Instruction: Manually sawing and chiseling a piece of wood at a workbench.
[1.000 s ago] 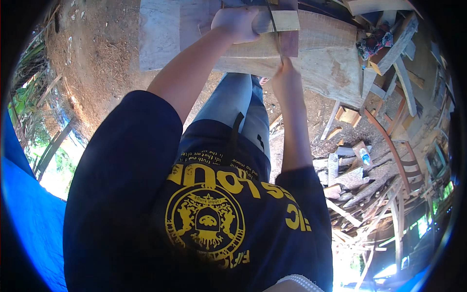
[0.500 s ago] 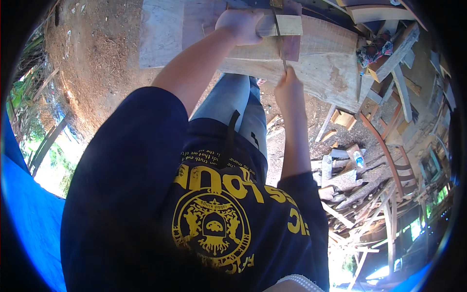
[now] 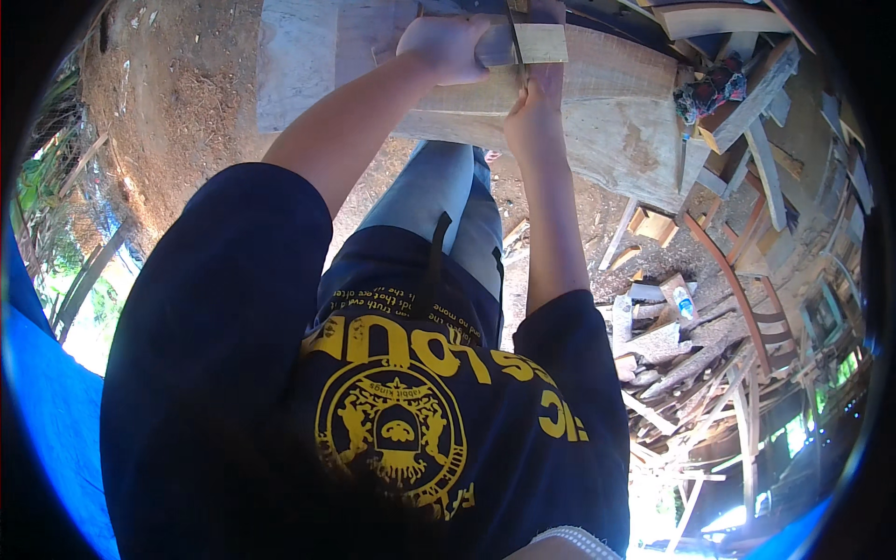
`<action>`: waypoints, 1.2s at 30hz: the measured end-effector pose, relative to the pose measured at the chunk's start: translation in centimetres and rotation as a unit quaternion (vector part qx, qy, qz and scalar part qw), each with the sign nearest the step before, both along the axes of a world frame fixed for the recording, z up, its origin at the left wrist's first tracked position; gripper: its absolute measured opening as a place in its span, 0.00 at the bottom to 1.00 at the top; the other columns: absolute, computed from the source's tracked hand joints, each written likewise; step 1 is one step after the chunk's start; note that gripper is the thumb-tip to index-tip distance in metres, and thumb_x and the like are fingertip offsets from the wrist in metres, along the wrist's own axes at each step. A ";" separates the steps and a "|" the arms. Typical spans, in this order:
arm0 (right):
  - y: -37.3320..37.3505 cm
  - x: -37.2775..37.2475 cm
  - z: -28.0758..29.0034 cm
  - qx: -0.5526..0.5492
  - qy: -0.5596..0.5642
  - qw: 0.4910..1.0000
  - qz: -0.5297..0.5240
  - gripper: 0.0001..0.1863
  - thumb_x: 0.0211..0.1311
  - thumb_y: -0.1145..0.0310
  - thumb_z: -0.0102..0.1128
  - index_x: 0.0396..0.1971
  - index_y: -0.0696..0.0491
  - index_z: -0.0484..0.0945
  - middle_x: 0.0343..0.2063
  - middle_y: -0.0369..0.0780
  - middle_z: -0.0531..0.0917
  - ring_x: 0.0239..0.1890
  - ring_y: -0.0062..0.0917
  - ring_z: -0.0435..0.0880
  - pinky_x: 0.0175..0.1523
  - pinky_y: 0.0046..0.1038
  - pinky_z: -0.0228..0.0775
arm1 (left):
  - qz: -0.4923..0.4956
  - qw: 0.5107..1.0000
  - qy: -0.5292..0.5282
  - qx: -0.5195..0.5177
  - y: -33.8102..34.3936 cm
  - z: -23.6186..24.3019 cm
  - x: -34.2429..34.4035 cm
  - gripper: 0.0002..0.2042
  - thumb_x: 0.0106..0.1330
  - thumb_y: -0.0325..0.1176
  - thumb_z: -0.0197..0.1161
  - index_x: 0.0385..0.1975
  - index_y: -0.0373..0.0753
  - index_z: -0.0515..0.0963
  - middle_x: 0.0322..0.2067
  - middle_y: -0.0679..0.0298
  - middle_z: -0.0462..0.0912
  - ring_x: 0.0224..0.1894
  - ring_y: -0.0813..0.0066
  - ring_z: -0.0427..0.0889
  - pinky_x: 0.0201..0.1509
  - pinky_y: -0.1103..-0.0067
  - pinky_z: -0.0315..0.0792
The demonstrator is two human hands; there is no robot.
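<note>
My left hand (image 3: 446,49) is closed around the left end of a short pale wood block (image 3: 543,43), pressing it down at the workbench. A long, narrow, dark metal blade (image 3: 516,37) lies across the block, running away from me. My right hand (image 3: 534,117) is closed on the near end of this blade, close to the block's near edge; the fingers hide its handle. Whether the blade is a saw or a file cannot be made out. Under the block is a reddish-brown wood strip (image 3: 551,78), resting on the broad plank top of the workbench (image 3: 621,117).
Beyond the bench's right end are stacked boards (image 3: 765,168) and a patterned cloth bundle (image 3: 714,89). Wood offcuts (image 3: 653,341), a plastic bottle (image 3: 684,303) and a curved reddish chair frame (image 3: 737,280) lie at the right. Sawdust-strewn ground (image 3: 168,121) is at the left.
My right hand has moved away from me, up close to the block, and the blade has slid forward across it. The whole view has shifted slightly. My left hand still grips the block.
</note>
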State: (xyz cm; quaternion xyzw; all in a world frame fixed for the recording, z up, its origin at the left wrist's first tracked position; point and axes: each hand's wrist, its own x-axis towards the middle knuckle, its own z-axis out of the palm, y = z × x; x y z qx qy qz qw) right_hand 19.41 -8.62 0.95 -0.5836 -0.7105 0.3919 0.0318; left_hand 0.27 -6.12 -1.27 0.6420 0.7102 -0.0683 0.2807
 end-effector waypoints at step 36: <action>-3.1 1.6 3.6 -0.111 -0.022 0.991 -0.073 0.13 0.70 0.68 0.42 0.46 0.58 0.72 0.35 0.58 0.81 0.42 0.55 0.80 0.43 0.50 0.70 | 0.038 0.998 -0.009 -0.058 1.3 2.3 0.4 0.30 0.46 0.44 0.65 0.51 0.38 0.72 0.38 0.50 0.84 0.41 0.54 0.84 0.45 0.63 0.77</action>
